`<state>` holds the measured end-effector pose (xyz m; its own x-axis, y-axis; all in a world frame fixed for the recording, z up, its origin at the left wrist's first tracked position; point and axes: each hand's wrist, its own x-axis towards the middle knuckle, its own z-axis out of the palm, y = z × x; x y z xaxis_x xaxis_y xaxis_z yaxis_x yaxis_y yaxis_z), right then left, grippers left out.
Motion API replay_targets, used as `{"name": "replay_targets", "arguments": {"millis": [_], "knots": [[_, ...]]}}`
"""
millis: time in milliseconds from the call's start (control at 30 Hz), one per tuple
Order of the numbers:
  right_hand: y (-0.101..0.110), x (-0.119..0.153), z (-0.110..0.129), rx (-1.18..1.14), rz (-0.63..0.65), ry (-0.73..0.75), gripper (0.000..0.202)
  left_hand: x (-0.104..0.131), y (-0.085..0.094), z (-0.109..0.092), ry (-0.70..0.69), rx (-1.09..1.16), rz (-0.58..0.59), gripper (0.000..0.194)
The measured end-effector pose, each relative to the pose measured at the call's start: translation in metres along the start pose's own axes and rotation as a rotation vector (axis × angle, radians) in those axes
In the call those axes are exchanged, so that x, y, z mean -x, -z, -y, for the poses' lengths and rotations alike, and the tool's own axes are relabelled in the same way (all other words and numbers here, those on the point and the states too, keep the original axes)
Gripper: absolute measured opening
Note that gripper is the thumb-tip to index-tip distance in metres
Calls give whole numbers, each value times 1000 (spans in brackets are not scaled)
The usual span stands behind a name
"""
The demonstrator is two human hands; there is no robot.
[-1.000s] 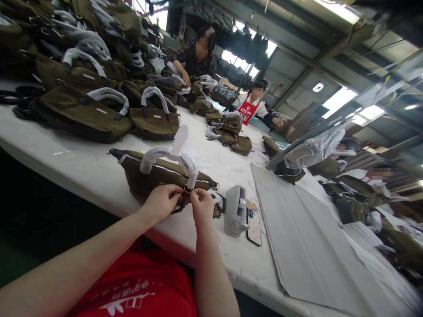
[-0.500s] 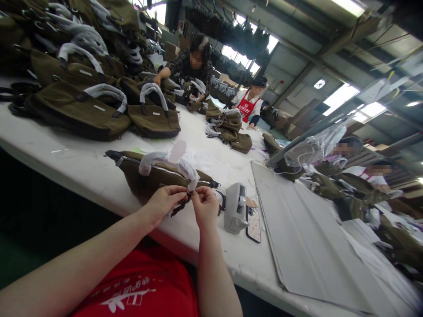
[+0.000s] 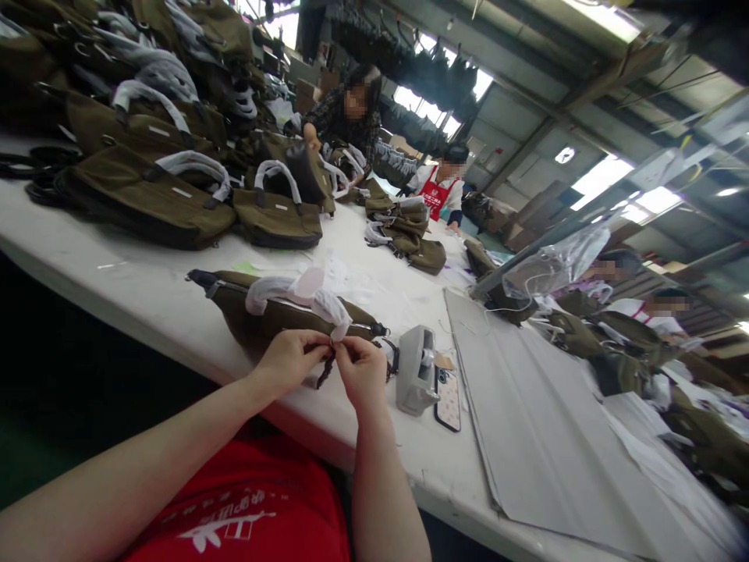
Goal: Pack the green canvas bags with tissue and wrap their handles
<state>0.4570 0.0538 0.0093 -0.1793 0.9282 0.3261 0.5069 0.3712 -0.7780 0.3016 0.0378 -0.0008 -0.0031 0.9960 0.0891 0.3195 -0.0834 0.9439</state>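
Observation:
An olive bag [image 3: 263, 321] with a silver zipper lies on the white table just beyond my hands. White wrapping covers its handle [image 3: 332, 311], and a pale oval tag [image 3: 309, 282] rests over it. My left hand [image 3: 297, 355] pinches a small piece at the handle's near end. Touching it from the right, my right hand [image 3: 358, 363] is closed in a pinch at the same spot. A dark braided strap [image 3: 324, 371] hangs beneath the fingertips. The exact piece between the fingers is too small to make out.
Right of the bag stand a grey tape dispenser [image 3: 416, 371] and a phone [image 3: 448, 398]. Large grey sheets [image 3: 538, 421] cover the table's right side. Several olive bags [image 3: 146, 195] are piled at left. Two people [image 3: 436, 191] work across the table.
My hands stay together at the handle's end, with slightly shifted fingers. The braided strap now hangs more upright. Across the table, a person has raised a dark bag beside the pile.

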Motion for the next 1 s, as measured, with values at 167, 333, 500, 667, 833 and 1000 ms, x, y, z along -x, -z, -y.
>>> {"name": "replay_targets", "arguments": {"millis": [167,333,500,667,833,1000], "knots": [[-1,9,2,-40,-148,46,17,14,2,-8,-156,-224,-252,19],[-2,18,9,-180,-62,51,16,22,1,-7,-398,-285,-258,12],[2,20,6,-347,-6,-10,11,23,1,1,-404,-196,-201,18],[12,20,-5,-825,-43,-92,36,22,3,-2,-195,49,-198,33],[10,19,-11,-906,-146,-231,26,5,4,-5,36,114,-117,35],[6,14,-24,-931,-51,-280,34,-8,5,-11,79,-5,68,27]]}}
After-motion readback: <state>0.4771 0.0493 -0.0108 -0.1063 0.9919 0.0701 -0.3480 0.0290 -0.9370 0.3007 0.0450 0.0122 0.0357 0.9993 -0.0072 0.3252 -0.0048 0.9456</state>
